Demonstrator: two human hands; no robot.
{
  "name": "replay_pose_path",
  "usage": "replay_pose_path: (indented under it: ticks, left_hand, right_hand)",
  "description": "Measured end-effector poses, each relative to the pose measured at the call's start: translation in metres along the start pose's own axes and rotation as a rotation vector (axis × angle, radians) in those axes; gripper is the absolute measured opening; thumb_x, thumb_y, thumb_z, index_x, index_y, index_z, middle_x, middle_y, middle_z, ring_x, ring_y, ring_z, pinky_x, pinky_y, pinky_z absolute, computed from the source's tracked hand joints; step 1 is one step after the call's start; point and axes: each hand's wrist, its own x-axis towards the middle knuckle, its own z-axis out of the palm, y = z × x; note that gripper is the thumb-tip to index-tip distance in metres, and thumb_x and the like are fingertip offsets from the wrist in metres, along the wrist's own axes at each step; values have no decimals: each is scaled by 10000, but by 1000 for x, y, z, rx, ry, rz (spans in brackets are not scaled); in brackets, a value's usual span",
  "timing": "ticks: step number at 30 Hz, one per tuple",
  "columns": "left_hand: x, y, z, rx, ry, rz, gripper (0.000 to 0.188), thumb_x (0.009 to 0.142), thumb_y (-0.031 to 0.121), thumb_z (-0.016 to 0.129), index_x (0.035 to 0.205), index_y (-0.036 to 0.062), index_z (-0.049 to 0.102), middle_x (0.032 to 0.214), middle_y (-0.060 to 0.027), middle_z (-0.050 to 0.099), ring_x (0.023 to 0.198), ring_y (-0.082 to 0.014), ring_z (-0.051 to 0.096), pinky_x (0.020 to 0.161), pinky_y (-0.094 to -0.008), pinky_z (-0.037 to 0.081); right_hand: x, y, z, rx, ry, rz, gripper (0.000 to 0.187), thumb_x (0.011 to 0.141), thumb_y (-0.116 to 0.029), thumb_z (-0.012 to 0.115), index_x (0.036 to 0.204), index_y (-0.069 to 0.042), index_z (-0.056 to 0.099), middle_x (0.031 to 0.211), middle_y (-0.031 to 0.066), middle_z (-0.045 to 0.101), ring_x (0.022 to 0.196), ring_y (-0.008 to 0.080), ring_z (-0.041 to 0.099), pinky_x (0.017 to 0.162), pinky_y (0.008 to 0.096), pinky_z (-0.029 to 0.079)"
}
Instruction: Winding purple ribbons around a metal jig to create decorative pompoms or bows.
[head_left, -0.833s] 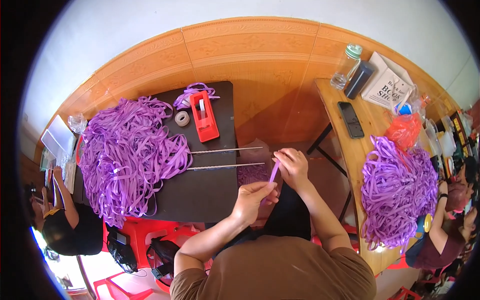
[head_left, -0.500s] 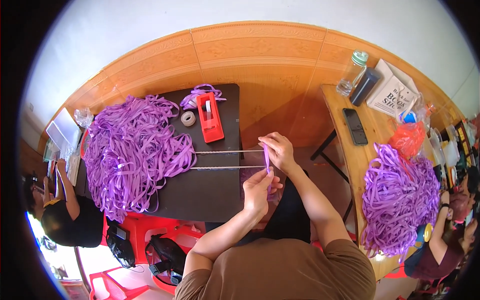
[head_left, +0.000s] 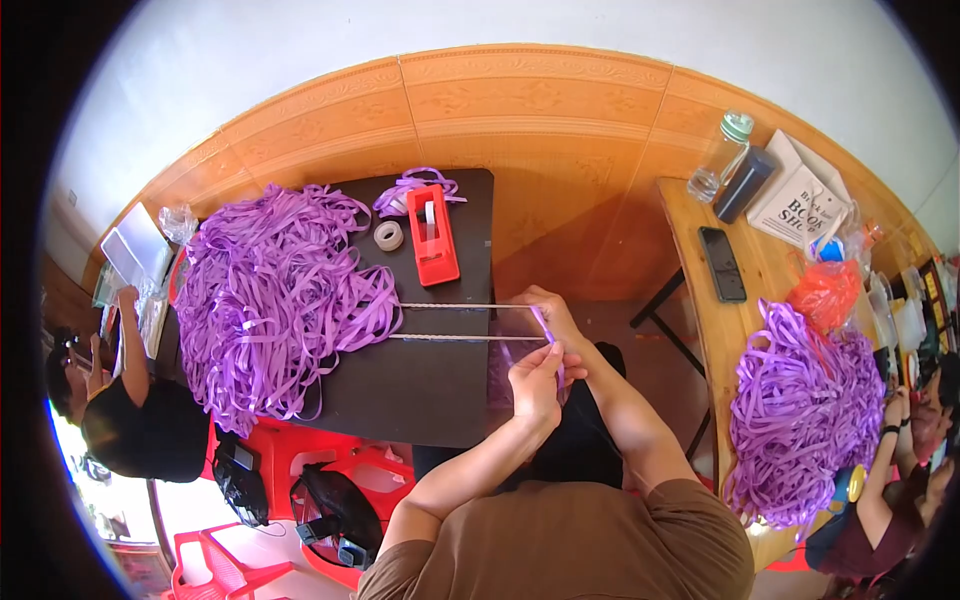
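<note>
A short strip of purple ribbon [head_left: 547,328] slants across the ends of two thin, pale twisted rods or cords [head_left: 455,338]. My left hand [head_left: 538,385] is closed in a pinch on the strip's lower part, just below the nearer rod. At the far rod's end my right hand [head_left: 556,318] curls around the strip's upper end, its fingertips partly hidden. Both rods run left over the dark table [head_left: 440,385] to a large heap of purple ribbon [head_left: 280,300], where their other ends disappear.
A red tape dispenser [head_left: 433,235], a tape roll [head_left: 388,236] and a small ribbon bundle [head_left: 410,190] lie behind the rods. On the wooden table to the right are a phone [head_left: 722,264], bottles [head_left: 722,155] and another ribbon heap [head_left: 805,410]. People sit at both sides.
The view has shifted slightly. My left hand has moved right, closer to my right forearm. The strip, nearly upright before, now slants down to the right. My right hand has turned a little.
</note>
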Motion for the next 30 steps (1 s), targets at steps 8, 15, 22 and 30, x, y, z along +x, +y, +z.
replay_pose_path:
  ticks: [8, 15, 22, 30]
  left_hand:
    - [20, -19, -15, -74, 52, 125, 144, 916, 175, 597, 976, 60, 661, 810, -62, 678, 666, -166, 641, 605, -261, 464]
    - [22, -21, -32, -63, 90, 340, 163, 927, 200, 586, 966, 61, 660, 777, -32, 668, 617, -118, 602, 587, -230, 452]
    - [24, -28, -43, -74, 109, 339, 198, 942, 224, 564, 980, 46, 642, 776, -32, 657, 646, -118, 606, 590, -239, 446]
    - [3, -53, -91, 215, 27, 188, 208, 962, 178, 521, 999, 4, 628, 819, -61, 665, 659, -126, 623, 596, -231, 466]
  right_hand:
    - [-45, 5, 12, 527, -15, 469, 119, 846, -59, 582, 926, 27, 603, 866, 46, 557, 867, 119, 567, 744, 230, 483]
    - [-63, 23, 39, 663, -96, 499, 177, 803, -155, 608, 934, -75, 521, 658, -46, 494, 548, 38, 479, 418, 190, 362]
    - [-51, 14, 46, 745, -91, 809, 118, 845, -154, 606, 827, -49, 555, 641, -6, 520, 582, 57, 493, 473, 240, 418]
    - [-131, 11, 58, 413, -82, 550, 120, 822, -81, 643, 928, -28, 624, 852, -9, 585, 767, 107, 570, 614, 258, 462]
